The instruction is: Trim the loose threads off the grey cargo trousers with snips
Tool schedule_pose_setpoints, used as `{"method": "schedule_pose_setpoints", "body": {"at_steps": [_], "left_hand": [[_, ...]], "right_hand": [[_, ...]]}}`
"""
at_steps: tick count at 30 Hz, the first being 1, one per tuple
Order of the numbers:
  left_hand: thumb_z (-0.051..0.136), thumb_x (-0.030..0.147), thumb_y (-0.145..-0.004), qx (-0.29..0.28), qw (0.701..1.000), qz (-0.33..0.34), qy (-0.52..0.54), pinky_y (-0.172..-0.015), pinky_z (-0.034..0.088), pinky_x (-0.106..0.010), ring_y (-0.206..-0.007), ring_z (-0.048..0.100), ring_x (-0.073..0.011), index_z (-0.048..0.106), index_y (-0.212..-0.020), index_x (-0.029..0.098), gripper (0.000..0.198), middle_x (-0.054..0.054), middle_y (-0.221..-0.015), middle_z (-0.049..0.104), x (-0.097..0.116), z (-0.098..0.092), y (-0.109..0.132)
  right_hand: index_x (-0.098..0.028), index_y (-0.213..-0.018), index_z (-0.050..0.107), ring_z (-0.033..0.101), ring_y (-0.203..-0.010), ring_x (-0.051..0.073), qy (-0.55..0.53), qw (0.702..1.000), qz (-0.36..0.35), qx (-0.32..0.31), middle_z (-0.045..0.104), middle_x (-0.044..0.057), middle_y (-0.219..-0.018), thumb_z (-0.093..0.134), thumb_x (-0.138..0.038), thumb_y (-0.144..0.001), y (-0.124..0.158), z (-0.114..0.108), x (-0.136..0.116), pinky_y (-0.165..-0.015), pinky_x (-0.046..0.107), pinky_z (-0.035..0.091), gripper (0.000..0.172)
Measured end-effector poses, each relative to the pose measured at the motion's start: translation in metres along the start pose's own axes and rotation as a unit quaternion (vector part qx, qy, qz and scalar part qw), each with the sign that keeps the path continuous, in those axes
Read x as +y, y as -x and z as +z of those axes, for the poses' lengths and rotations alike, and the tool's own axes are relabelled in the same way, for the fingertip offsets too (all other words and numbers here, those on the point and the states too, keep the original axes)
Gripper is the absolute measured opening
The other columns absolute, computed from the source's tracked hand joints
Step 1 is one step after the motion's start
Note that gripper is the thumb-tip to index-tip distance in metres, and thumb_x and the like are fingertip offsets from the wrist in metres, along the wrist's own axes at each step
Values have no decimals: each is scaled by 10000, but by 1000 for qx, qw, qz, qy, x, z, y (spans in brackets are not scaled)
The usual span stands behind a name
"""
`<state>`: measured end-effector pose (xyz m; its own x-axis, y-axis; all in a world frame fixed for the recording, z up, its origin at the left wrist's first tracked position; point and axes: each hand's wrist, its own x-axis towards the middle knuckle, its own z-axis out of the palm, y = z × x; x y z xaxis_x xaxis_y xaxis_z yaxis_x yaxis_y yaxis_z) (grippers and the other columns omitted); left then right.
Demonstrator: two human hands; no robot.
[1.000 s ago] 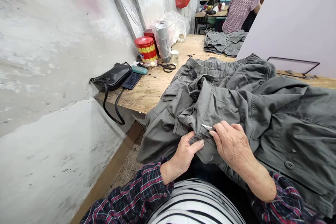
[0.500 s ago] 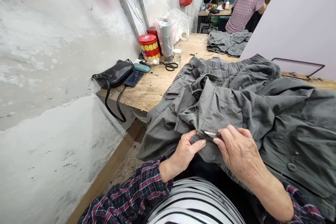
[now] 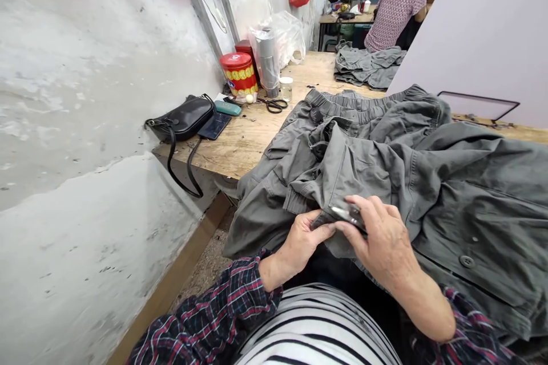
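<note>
I had a small blade (image 3: 349,212) pinched in the fingers (image 3: 363,211) of my right hand (image 3: 383,245), against the hem of the grey trousers (image 3: 363,168) at twelve o'clock, my left hand (image 3: 302,242) pinching that hem beside it, black handbag (image 3: 184,120) on the wooden table (image 3: 252,145) at ten o'clock

Left side: rough whitewashed plaster wall (image 3: 85,97), stained and chipped, with a metal strip (image 3: 208,0) fixed along it. A plywood surface (image 3: 252,145) runs along the wall, above a wooden skirting board (image 3: 171,279) and gritty floor (image 3: 209,256). Far end: a second table (image 3: 342,18). Right side: pale lilac partition (image 3: 483,28).
</note>
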<state>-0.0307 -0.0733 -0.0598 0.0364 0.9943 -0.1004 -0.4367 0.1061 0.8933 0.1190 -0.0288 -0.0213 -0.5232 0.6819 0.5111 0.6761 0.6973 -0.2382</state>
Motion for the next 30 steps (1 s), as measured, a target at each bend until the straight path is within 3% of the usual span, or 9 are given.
{"method": "schedule_pose_setpoints", "body": {"at_steps": [4, 7, 10, 12, 15, 18, 21, 25, 30], "left_hand": [[714, 196, -664, 19, 1000, -4, 4, -612, 368, -205, -597, 460, -79, 681, -713, 132, 87, 19, -627, 579, -2, -2, -2], [696, 188, -682, 12, 998, -41, 42, -561, 368, -198, -532, 443, -62, 660, -692, 133, 66, 33, -576, 550, 0, -6, -3], [688, 183, -693, 13, 992, -82, 97, -598, 419, -213, -581, 521, -81, 659, -796, 146, 113, 14, -667, 613, 5, -10, -3], [692, 174, -687, 27, 986, -103, 129, -629, 447, -221, -631, 567, -97, 653, -848, 156, 166, 1, -728, 644, 8, -11, -3], [676, 202, -714, 43, 975, -126, 179, -668, 480, -252, -686, 610, -120, 640, -900, 188, 190, -3, -806, 670, 9, -9, -2], [643, 248, -758, 29, 970, -131, 201, -752, 493, -297, -791, 629, -148, 627, -928, 187, 181, -24, -914, 675, 7, -1, 4], [671, 165, -717, -4, 979, -97, 178, -829, 471, -299, -901, 611, -159, 609, -986, 177, 276, -37, -1007, 656, 1, 10, 11], [650, 123, -701, -6, 989, -70, 131, -775, 482, -289, -865, 610, -160, 607, -997, 160, 301, -47, -974, 658, -5, 19, 15], [636, 143, -677, -16, 994, -76, 78, -714, 482, -276, -788, 612, -160, 636, -866, 123, 190, -56, -855, 672, -2, 20, 14]], "right_hand": [[-187, -923, 618, 553, -709, 137, -125, 991, -44, 20, 610, 26, -766, 469, -138, -816, -13, 13, -6, -668, 288, 363, 190], [-175, -728, 590, 530, -649, 118, -246, 965, 86, 3, 583, 2, -689, 497, -210, -823, -24, 16, 10, -603, 252, 372, 138], [-175, -687, 556, 480, -565, 104, -253, 943, 216, 20, 541, -17, -619, 507, -331, -840, -21, 7, 25, -539, 233, 360, 224], [-179, -750, 570, 482, -582, 105, -216, 958, 188, 0, 556, -12, -665, 537, -361, -828, -7, -2, 25, -560, 236, 366, 201], [-181, -871, 567, 503, -649, 129, -113, 991, 67, -37, 575, 13, -753, 569, -380, -812, 21, -13, 13, -639, 273, 371, 207], [-171, -885, 543, 508, -683, 158, -22, 998, 33, -41, 569, 34, -765, 529, -368, -836, 46, -13, 1, -692, 322, 363, 202], [-169, -943, 534, 520, -736, 170, -48, 997, 47, -36, 571, 46, -808, 522, -271, -834, 62, -4, 0, -699, 325, 378, 150], [-199, -1090, 549, 548, -820, 156, -158, 985, 58, -25, 568, 54, -920, 515, -150, -811, 68, 7, 5, -693, 285, 422, 285], [-214, -900, 644, 541, -706, 119, -193, 981, 11, -21, 576, 31, -825, 478, -126, -821, 55, 11, 6, -642, 256, 419, 203]]}}
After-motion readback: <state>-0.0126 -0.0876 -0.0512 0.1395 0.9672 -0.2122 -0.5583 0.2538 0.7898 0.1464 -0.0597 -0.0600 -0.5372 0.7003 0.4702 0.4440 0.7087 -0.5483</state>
